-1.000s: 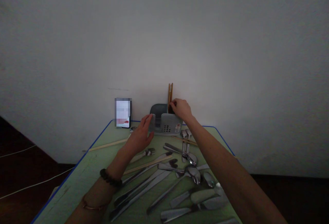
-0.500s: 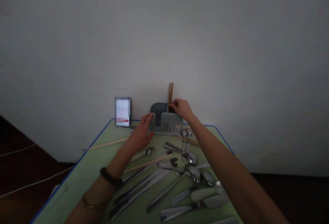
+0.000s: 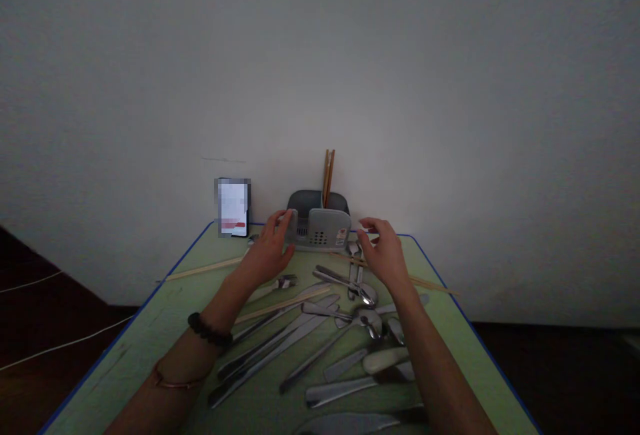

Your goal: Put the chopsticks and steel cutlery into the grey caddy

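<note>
A grey cutlery holder (image 3: 329, 223) stands against the wall at the back of the table. Brown chopsticks (image 3: 328, 178) rise upright from its right compartment. My left hand (image 3: 267, 248) rests its fingertips on the holder's left front edge, fingers stretched out. Just right of the holder, my right hand (image 3: 384, 252) hovers with thumb and fingers apart, holding nothing. Beneath it lie two spoons (image 3: 353, 272) and a light pair of chopsticks (image 3: 430, 284), partly hidden by the hand and wrist. A fork (image 3: 285, 282) lies close to my left wrist.
Several knives (image 3: 275, 348) and spoons (image 3: 369, 322) lie spread over the green table (image 3: 145, 338), which has a blue edge. More pale chopsticks (image 3: 203, 268) lie at the left. A phone (image 3: 233, 208) with a lit, blurred screen leans on the wall (image 3: 320, 62).
My right hand has let go of the brown chopsticks, which now stand in the holder, and has moved right and down with fingers opened. My left hand stays at the holder.
</note>
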A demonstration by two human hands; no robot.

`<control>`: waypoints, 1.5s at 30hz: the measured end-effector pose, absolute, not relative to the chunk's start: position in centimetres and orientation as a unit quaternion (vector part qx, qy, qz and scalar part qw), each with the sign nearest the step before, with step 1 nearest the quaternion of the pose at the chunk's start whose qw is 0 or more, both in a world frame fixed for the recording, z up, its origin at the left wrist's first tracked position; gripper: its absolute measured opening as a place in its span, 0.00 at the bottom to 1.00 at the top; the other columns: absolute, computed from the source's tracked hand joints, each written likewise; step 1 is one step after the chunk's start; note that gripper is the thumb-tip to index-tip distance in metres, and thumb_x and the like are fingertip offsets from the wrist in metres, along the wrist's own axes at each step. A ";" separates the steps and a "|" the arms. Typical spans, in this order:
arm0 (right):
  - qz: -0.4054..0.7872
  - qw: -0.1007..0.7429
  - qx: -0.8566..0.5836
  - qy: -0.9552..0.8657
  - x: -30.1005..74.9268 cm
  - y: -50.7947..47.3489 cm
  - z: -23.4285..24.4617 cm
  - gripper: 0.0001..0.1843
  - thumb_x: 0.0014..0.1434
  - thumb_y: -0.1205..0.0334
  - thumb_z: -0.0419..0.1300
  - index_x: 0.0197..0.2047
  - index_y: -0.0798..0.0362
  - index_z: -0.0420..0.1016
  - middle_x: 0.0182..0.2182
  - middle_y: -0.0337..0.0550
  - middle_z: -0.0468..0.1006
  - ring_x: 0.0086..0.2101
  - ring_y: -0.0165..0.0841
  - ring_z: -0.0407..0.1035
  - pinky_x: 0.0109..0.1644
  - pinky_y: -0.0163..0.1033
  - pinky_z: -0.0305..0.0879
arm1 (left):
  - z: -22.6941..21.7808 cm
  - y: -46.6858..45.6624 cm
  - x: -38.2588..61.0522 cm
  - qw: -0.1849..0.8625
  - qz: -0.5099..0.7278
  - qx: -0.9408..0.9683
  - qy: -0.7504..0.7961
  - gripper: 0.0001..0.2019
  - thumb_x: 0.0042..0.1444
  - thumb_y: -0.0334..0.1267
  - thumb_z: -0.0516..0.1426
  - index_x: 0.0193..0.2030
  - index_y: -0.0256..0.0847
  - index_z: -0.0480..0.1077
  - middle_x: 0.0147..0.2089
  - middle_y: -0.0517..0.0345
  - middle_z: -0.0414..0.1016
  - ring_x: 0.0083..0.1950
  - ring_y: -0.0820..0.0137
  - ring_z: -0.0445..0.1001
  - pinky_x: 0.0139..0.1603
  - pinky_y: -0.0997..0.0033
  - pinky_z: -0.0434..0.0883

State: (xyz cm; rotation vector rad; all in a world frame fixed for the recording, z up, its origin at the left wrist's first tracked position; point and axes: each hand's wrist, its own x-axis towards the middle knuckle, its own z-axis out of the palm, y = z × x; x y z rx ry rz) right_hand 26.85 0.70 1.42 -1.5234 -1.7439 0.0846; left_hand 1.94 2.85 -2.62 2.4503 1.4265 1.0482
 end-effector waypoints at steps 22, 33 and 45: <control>0.135 -0.089 -0.693 -0.703 33.8 1.2 -1.1 0.13 0.46 0.73 0.61 0.37 0.54 0.79 0.38 0.49 0.81 0.38 0.37 0.75 0.35 0.34 0.66 | -1.8 1.9 2.5 0.034 0.215 0.863 0.456 0.17 0.57 0.40 0.49 0.50 0.35 0.65 0.51 0.45 0.65 0.51 0.59 0.69 0.56 0.55 0.66; 0.180 -0.042 -0.579 -0.794 29.3 0.8 -0.1 0.11 0.48 0.70 0.61 0.35 0.53 0.81 0.28 0.41 0.80 0.30 0.30 0.69 0.30 0.30 0.59 | -0.9 1.2 2.0 0.110 0.114 0.870 0.468 0.21 0.55 0.41 0.52 0.54 0.35 0.65 0.53 0.43 0.68 0.52 0.59 0.71 0.53 0.60 0.67; 0.205 0.063 -0.451 -0.866 26.4 -0.9 2.6 0.17 0.57 0.67 0.53 0.45 0.50 0.79 0.30 0.39 0.79 0.29 0.30 0.67 0.34 0.32 0.59 | 1.5 0.7 2.7 0.183 0.183 0.881 0.397 0.18 0.60 0.42 0.51 0.55 0.37 0.67 0.42 0.51 0.77 0.39 0.68 0.74 0.40 0.72 0.68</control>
